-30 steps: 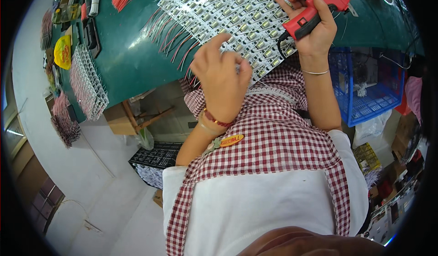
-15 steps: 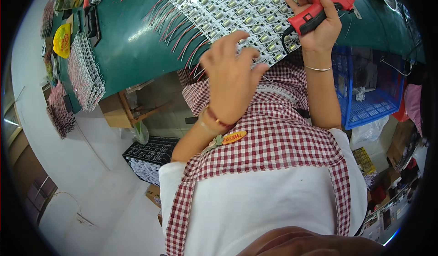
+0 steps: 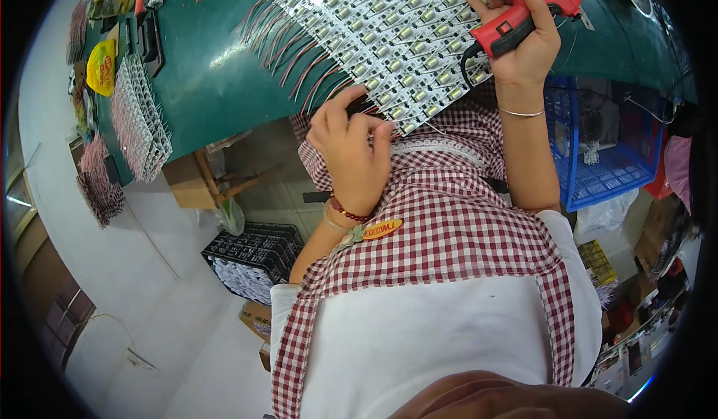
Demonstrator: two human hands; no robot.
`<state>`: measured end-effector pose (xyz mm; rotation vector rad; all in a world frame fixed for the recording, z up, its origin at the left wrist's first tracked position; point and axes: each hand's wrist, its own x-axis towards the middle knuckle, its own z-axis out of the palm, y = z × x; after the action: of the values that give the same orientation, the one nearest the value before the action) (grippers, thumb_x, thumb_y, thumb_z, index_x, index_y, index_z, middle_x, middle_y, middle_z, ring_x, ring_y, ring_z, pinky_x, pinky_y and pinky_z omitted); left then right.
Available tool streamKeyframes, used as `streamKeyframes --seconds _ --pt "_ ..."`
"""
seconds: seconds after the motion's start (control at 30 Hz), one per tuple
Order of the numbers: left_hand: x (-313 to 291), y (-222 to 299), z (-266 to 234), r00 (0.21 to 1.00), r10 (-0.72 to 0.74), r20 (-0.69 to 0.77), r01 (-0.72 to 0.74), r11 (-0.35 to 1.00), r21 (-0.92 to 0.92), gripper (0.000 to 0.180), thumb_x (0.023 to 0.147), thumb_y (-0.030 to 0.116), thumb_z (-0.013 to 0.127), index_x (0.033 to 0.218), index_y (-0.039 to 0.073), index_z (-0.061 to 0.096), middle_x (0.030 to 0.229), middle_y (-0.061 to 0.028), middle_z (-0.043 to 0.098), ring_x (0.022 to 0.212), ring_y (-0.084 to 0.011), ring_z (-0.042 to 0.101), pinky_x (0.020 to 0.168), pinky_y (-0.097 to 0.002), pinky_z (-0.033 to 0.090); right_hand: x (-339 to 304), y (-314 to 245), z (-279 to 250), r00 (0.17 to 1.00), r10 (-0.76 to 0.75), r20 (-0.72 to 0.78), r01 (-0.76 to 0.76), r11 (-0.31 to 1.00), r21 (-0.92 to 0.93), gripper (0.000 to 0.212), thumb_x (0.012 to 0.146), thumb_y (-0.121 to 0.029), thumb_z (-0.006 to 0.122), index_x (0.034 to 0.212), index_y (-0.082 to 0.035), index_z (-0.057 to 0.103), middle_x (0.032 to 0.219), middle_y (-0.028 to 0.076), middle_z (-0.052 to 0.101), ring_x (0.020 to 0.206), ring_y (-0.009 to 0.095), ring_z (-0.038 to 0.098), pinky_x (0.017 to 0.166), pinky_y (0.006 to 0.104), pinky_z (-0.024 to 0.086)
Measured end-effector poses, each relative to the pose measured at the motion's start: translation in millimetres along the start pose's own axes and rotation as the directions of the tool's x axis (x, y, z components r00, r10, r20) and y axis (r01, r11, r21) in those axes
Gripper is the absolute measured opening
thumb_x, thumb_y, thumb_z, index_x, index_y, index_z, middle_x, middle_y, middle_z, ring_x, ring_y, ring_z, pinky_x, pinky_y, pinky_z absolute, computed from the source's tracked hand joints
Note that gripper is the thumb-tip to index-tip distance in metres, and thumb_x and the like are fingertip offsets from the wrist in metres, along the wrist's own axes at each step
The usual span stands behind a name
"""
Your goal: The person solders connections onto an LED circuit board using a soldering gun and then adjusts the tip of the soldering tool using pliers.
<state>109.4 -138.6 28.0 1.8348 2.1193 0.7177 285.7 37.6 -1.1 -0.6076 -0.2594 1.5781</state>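
A wide sheet of white LED module boards lies at the table's near edge. Its rows carry small yellowish chips, and red, black and white wires fan out from its left side. My left hand is at the near left corner of the sheet, thumb and forefinger together at its edge. Whatever lies between those fingertips is too small to make out. My right hand grips a red and black pistol-shaped corded tool over the right part of the sheet. The tool's front end is cut off by the picture's edge.
Bundles of wired modules lie on the green table at the left, near a yellow packet. A blue plastic crate stands below the table on the right. Below left is a black crate of white parts.
My left hand has come down and left from over the boards to the near corner, its thumb and forefinger drawing together. My right hand and the red tool are almost still.
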Motion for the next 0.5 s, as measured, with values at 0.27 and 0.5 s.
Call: streamKeyframes --seconds 0.27,0.5 --pt "16 21 7 0.913 0.391 0.118 -0.386 0.92 -0.068 0.006 0.077 0.018 0.071 0.079 0.014 0.067 0.128 -0.0032 0.058 0.116 -0.0241 0.05 0.095 -0.0426 0.033 6 -1 -5 0.999 0.011 0.043 -0.012 1.0 0.025 0.023 0.085 -0.013 0.063 0.105 -0.001 0.062 0.091 0.013 0.064 0.084 0.025 0.063 0.086 0.0444 0.053" --pt "12 -10 19 0.849 0.507 0.151 -0.508 0.861 -0.034 0.002 0.076 0.016 0.067 0.075 0.017 0.066 0.135 -0.0015 0.057 0.127 -0.0235 0.049 0.107 -0.0471 0.03 2 3 -14 0.976 0.006 0.216 -0.018 0.998 0.056 0.024 0.094 -0.018 0.056 0.112 -0.002 0.053 0.097 0.017 0.062 0.092 0.027 0.062 0.105 0.0551 0.041"
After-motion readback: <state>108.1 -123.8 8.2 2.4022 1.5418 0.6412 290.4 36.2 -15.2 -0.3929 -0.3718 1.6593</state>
